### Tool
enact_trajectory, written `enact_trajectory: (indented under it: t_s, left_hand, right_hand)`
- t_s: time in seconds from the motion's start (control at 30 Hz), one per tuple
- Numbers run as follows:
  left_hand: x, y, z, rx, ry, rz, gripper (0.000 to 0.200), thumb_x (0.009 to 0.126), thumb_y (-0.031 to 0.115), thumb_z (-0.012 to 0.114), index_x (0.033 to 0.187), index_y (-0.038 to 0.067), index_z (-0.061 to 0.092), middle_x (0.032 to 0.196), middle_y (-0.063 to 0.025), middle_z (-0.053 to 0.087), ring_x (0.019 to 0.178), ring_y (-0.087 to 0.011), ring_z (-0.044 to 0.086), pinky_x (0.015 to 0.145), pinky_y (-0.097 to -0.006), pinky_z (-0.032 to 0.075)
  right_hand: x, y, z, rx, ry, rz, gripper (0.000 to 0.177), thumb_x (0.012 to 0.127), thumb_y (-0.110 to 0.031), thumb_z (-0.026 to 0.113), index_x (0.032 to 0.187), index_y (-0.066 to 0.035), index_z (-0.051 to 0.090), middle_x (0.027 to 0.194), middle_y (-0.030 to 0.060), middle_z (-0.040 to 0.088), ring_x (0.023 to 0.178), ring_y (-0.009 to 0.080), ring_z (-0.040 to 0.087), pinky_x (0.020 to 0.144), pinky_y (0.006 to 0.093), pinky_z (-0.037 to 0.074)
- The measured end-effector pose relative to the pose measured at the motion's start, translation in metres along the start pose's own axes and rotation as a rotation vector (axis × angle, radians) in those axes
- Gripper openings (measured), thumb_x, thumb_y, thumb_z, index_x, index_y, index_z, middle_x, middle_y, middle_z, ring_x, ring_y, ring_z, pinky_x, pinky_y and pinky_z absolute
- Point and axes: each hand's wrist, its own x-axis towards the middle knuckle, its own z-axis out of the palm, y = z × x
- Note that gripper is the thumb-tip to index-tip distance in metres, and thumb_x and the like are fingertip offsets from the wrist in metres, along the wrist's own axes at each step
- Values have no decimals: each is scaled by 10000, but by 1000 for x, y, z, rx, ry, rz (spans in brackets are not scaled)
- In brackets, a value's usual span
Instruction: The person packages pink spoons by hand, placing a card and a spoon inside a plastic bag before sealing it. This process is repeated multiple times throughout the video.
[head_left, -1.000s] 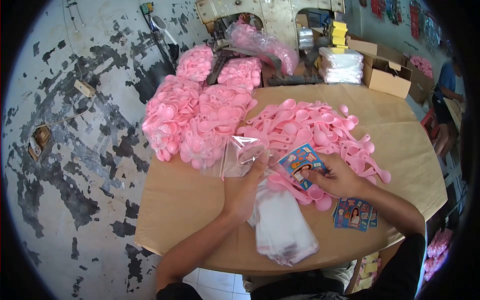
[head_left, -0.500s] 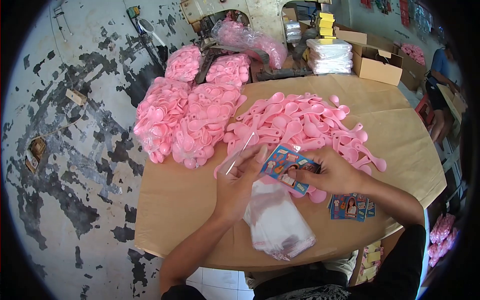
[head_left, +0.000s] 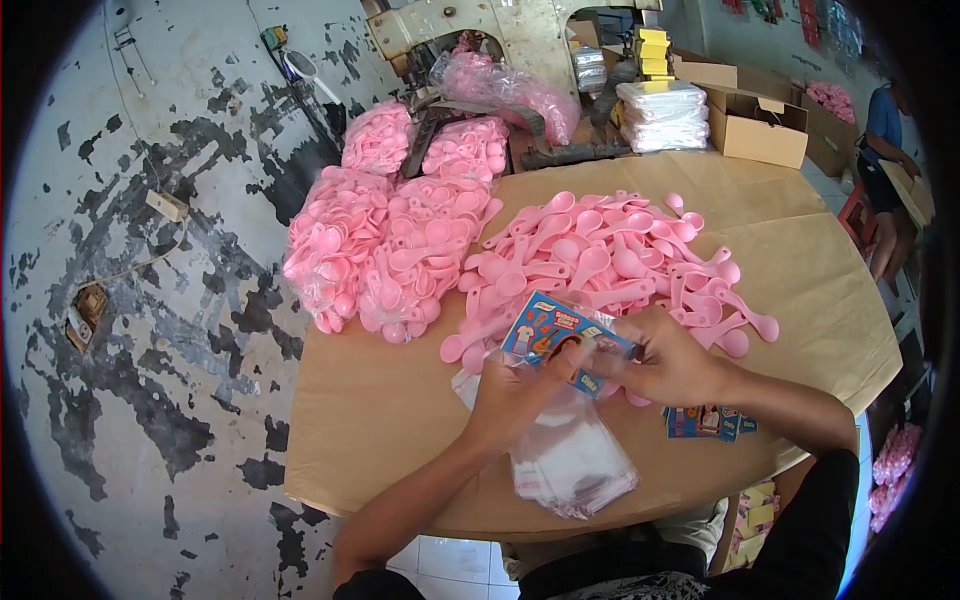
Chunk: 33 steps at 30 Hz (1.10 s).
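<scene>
Both hands meet over the middle of the bench (head_left: pixel 390 410), and between them sits the printed card (head_left: pixel 556 338), bright blue with cartoon figures, tilted face-up just at the near fringe of the loose pink spoons (head_left: pixel 610 250). The left hand (head_left: pixel 518 392) comes in from below, its grip pinching the card's near edge, thumb on top. The right hand (head_left: pixel 672 366) has its grip pressed on the card's right end, fingers curled tight. A clear film glints around the card, though whether the card sits inside it is impossible to tell. Directly under the left wrist lies a stack of clear bags (head_left: pixel 575 462), running toward the near edge. Just beside the right wrist, a small stack of cards (head_left: pixel 712 423) lies flat near the right edge. Toward the far left corner, bulging bags of pink spoons (head_left: pixel 385 240) are heaped together. Beyond the far edge stands a sewing machine (head_left: pixel 500 25), with a pile of white packets (head_left: pixel 662 115) and a cardboard box (head_left: pixel 757 127) beside it. Another person (head_left: pixel 886 130) sits well off past the far right corner.
</scene>
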Motion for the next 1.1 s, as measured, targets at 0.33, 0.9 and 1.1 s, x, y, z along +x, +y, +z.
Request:
enact_trajectory:
  t_s: [0.33, 0.9, 1.1]
  left_hand:
    - [-4, 7, -4, -353, -42, 15, 446, 1030, 241, 414, 1423, 44, 344, 1423, -134, 442, 1171, -189, 541, 980, -355, 460]
    - [-7, -12, -17, -299, -15, 71, 576, 855, 7, 629, 1362, 94, 370, 1325, -109, 495, 1251, -265, 471, 1073, -449, 376]
    - [-5, -19, -15, -285, 55, 78, 565, 779, -36, 705, 1259, 80, 430, 1327, -165, 494, 1240, -276, 494, 1011, -413, 445]
  right_hand:
    - [3, 13, 6, 220, 11, 30, 223, 951, -152, 606, 1124, -14, 634, 795, -23, 589, 703, 30, 511, 612, 239, 452]
    - [-8, 31, -25, 236, 67, -45, 519, 1008, -451, 393, 974, 6, 636, 647, 60, 607, 596, 122, 566, 576, 273, 469]
    - [-43, 52, -136, -1007, 280, -36, 238, 868, -273, 627, 942, -49, 662, 712, 124, 632, 692, 265, 624, 704, 350, 486]
